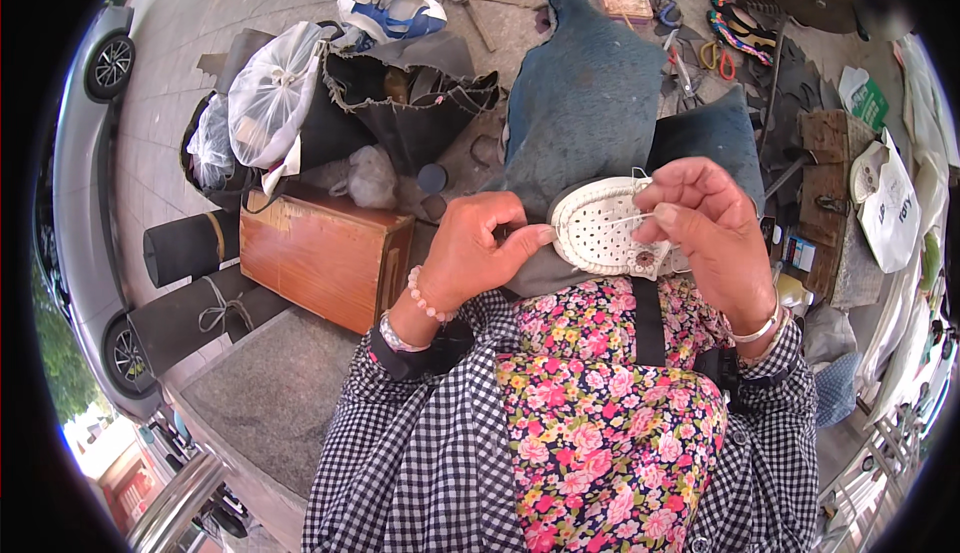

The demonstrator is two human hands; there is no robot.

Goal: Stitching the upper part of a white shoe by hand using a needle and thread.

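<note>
A white perforated shoe [590, 233] with a small flower ornament lies over my lap, its rounded toe toward the left. My left hand [465, 248] is closed, with thumb and fingertips pinching the rim of the toe. A thin white thread [627, 220] runs over the perforated upper to my right hand [712, 238], whose thumb and forefinger are pinched on it. The right hand covers the heel end of the shoe. Whether a needle is there as well, I cannot tell. Under the shoe lie a blue cloth [585, 93] and my flowered apron [600, 403].
To the left stand a brown wooden box [310, 258] and a dark bag [400, 103] beside a clear plastic bag [275, 93]. Scissors [683, 73] and a hammer [470, 13] lie ahead. On the right is a wooden crate [835, 208] near a white bag [885, 203].
</note>
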